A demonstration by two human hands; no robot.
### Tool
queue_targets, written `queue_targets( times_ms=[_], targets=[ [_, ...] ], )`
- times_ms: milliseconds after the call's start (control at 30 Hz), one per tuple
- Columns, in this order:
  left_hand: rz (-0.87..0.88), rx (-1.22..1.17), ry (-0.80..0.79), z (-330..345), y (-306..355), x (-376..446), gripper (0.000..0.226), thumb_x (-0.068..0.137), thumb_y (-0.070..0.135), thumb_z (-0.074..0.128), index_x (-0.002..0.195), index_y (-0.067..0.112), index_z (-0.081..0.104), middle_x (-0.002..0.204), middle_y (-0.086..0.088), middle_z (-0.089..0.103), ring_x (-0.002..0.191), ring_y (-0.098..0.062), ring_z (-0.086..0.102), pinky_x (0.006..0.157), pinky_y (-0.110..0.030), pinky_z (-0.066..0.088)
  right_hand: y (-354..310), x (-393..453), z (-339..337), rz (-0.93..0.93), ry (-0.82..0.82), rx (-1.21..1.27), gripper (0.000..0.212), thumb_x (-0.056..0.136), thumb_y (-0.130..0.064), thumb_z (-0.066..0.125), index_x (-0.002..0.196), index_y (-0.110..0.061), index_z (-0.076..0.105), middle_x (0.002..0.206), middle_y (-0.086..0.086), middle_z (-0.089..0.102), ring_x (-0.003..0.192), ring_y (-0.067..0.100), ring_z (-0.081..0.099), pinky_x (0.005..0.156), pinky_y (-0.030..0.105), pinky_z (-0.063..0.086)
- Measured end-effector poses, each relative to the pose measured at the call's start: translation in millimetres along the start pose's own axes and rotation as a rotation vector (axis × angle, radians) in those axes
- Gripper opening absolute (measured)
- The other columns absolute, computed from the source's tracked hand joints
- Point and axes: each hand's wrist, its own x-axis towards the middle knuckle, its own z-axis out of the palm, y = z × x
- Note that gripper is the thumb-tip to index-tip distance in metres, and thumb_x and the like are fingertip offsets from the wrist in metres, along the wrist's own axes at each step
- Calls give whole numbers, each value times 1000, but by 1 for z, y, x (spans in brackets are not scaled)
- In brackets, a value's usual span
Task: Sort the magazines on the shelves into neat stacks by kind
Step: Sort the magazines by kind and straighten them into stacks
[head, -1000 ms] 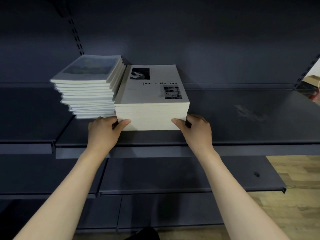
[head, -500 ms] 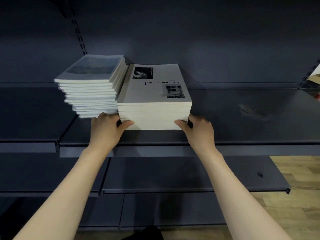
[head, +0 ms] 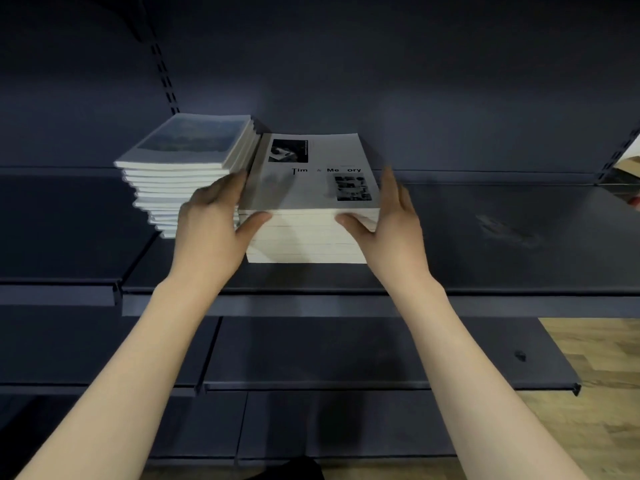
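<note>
The big dark blue metal shelf (head: 485, 237) runs under both my hands. Between my hands sits the thick pile of white magazines with black photos on the cover (head: 308, 202). Some cover letters are too pale to read. Just past my left hand leans the taller pile of thin white magazines with a blue picture on top (head: 173, 174), touching the other pile. My hand hides part of it. My left hand (head: 211, 230) has its fingers flat against the thick pile's left side, thumb on the front. My right hand (head: 391, 223) presses the right side, fingers straight and blurry, thumb on the front edge.
</note>
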Motion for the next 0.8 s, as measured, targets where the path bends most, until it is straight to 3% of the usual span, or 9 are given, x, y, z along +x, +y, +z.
queue_targets(
  times_ms=[100,167,333,500,567,667,800],
  targets=[
    [235,66,-101,5,-5,6,48,89,37,51,124,5,59,126,-14,60,118,-34,55,95,-51,45,-5,7,9,-290,69,-188,46,88,-34,59,128,-11,58,128,9,60,128,32,46,100,42,46],
    [263,57,-157,10,-7,4,43,90,35,46,119,8,63,122,-9,64,116,-30,58,96,-50,46,-2,7,17,-359,112,-229,31,84,-29,58,104,-9,72,107,7,71,115,32,59,89,45,53],
    [215,6,-116,10,-4,4,37,89,29,46,110,10,70,112,-5,69,107,-24,65,92,-43,51,-1,7,16,-375,129,-210,24,79,-23,64,98,-13,75,101,3,74,99,26,68,72,36,56],
    [257,2,-93,10,-5,5,30,86,24,51,100,8,73,104,-6,72,99,-24,68,88,-44,52,-4,7,12,-361,110,-224,22,79,-23,65,97,-18,75,100,-2,74,98,21,69,65,34,57],
    [267,12,-107,7,-5,8,30,86,25,51,98,9,74,102,-5,73,99,-24,68,89,-43,51,-9,8,11,-312,78,-249,26,82,-29,65,105,-20,73,109,-3,71,108,19,65,72,34,55],
    [272,92,-147,-1,-9,17,43,86,36,49,110,5,67,113,-10,68,111,-28,62,95,-46,47,-26,14,18,-295,-30,-258,46,86,-39,62,126,-15,61,128,0,62,128,22,50,98,36,44],
    [193,117,-186,-30,-34,38,72,85,56,44,134,2,47,139,-16,49,130,-31,44,108,-46,34,-67,30,36,-332,-38,-194,45,89,-35,57,126,-10,60,127,5,62,127,25,50,107,40,36]
  ],
)
